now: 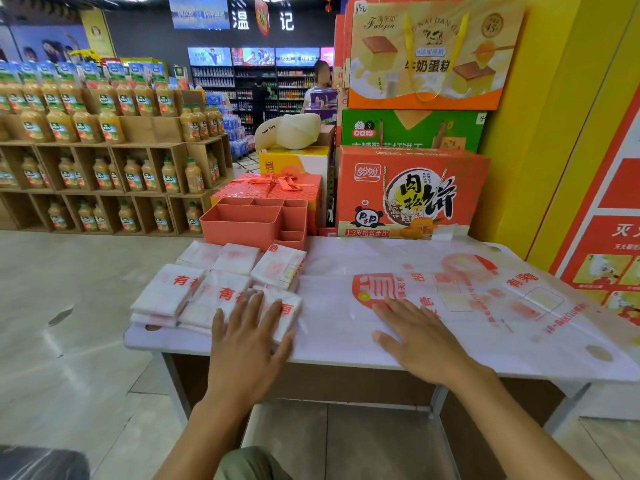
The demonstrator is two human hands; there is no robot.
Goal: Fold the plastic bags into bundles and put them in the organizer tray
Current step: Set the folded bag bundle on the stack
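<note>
At lower centre, the left hand lies flat, fingers straight and spread, on the nearest of the folded bundles at the tabletop's left end. The right hand, fingers likewise wide, presses an unfolded plastic bag spread to the right. The coral organizer tray stands just behind the bundles.

- We stand at a white-topped table in a shop, pale tiled floor beneath it.
- Left of the table, wooden crate shelves hold rows of orange juice bottles.
- Directly behind the table, gift cartons rise in a stack; a yellow wall flanks its right.
- Far beyond the table, we see dark drink shelves under lit screens.
</note>
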